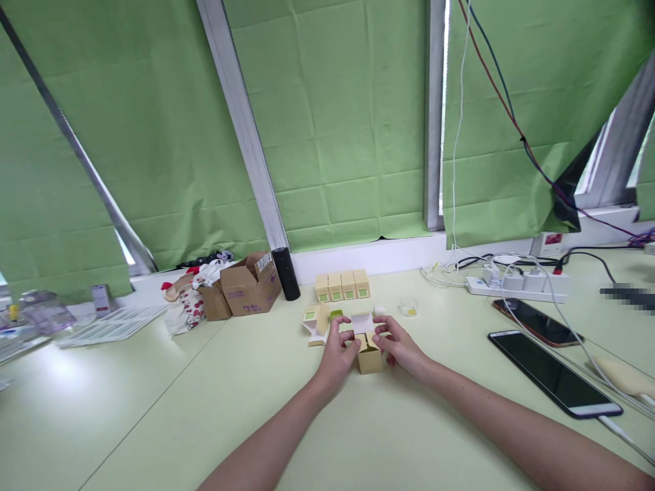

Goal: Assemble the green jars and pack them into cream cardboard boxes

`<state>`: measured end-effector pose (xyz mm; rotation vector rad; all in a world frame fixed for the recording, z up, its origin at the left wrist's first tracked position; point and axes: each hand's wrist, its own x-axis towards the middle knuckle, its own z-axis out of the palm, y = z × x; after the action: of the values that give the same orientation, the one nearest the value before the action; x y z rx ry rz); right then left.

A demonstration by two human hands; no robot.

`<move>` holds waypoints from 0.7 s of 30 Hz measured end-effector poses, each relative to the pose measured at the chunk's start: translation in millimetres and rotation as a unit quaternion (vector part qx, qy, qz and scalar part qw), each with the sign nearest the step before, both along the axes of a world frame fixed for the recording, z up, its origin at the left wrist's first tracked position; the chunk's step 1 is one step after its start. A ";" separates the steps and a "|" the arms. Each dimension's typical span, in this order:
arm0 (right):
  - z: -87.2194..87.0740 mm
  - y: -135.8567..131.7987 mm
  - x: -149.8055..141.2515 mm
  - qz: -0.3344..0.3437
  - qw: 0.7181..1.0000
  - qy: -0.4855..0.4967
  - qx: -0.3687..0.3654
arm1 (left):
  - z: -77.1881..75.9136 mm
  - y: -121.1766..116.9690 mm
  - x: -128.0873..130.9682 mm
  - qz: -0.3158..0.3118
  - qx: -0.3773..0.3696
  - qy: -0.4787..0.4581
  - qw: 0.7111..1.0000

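A small tan cardboard box [370,362] stands upright on the table between my hands, its lid raised at the back with the white inside showing and its side flaps partly folded in. My left hand [336,356] grips the box from the left, thumb at the top edge. From the right, my right hand [402,346] holds it with thumb and fingers at the flap. Just behind my left hand lie an opened tan carton [315,323] and a small green item [335,314]. A small white piece [379,311] sits behind the box. What the box contains is hidden.
A row of several closed small boxes [342,286] stands farther back. Near it are a clear plastic piece [408,307], a black cylinder [286,274] and a brown carton [250,286]. Phones [555,372], cables and a power strip [516,285] lie at the right.
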<state>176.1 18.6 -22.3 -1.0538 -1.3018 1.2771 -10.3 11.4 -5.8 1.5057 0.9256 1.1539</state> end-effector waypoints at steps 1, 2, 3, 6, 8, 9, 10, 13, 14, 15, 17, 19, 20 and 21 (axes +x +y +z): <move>-0.4 0.4 -0.1 0.000 1.000 -0.003 0.000 | -0.1 0.1 -0.1 -0.001 -0.001 0.000 1.000; -0.8 0.9 -0.2 0.000 1.000 -0.005 -0.001 | -0.2 0.2 -0.2 -0.002 -0.001 0.001 1.000; -1.3 1.5 -0.3 0.001 1.000 -0.007 -0.001 | -0.3 0.2 -0.2 -0.002 -0.002 0.001 1.000; -2.9 3.1 -0.1 0.004 1.000 -0.012 -0.001 | -0.2 -0.4 -0.3 0.001 -0.006 0.003 1.000; -3.7 3.9 -0.1 0.004 1.000 -0.015 -0.002 | 0.6 -1.3 -0.3 0.000 -0.010 0.003 1.000; -4.0 4.2 -0.1 0.003 1.000 -0.016 -0.002 | 1.1 -1.8 -0.3 -0.003 -0.013 0.001 1.000; -4.1 4.3 -0.1 0.002 1.000 -0.017 -0.002 | 1.7 -2.3 -0.3 -0.006 -0.014 0.000 1.000; -3.7 4.3 -0.1 0.002 1.000 -0.020 -0.004 | 3.1 -3.1 -0.1 -0.006 -0.009 0.001 1.000; -3.3 4.2 0.0 0.003 1.000 -0.021 -0.005 | 3.4 -3.0 0.1 -0.005 -0.007 0.001 1.000; -2.8 4.1 0.0 0.003 1.000 -0.022 -0.007 | 3.4 -2.9 0.3 -0.006 -0.007 -0.002 1.000; -2.1 4.1 -0.1 0.005 1.000 -0.024 -0.009 | 3.2 -2.4 0.8 -0.009 -0.009 -0.011 1.000; -1.8 4.2 -0.5 0.005 1.000 -0.025 -0.010 | 2.7 -1.7 1.2 -0.009 -0.011 -0.018 1.000; -1.8 4.3 -0.6 0.005 1.000 -0.025 -0.009 | 2.5 -1.5 1.3 -0.008 -0.011 -0.020 1.000; -1.9 4.5 -0.8 0.004 1.000 -0.024 -0.008 | 2.4 -1.3 1.4 -0.005 -0.010 -0.019 1.000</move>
<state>175.3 23.1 -24.2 -1.0967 -1.3349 1.2775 -8.8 10.2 -3.4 1.4660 0.9003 1.1595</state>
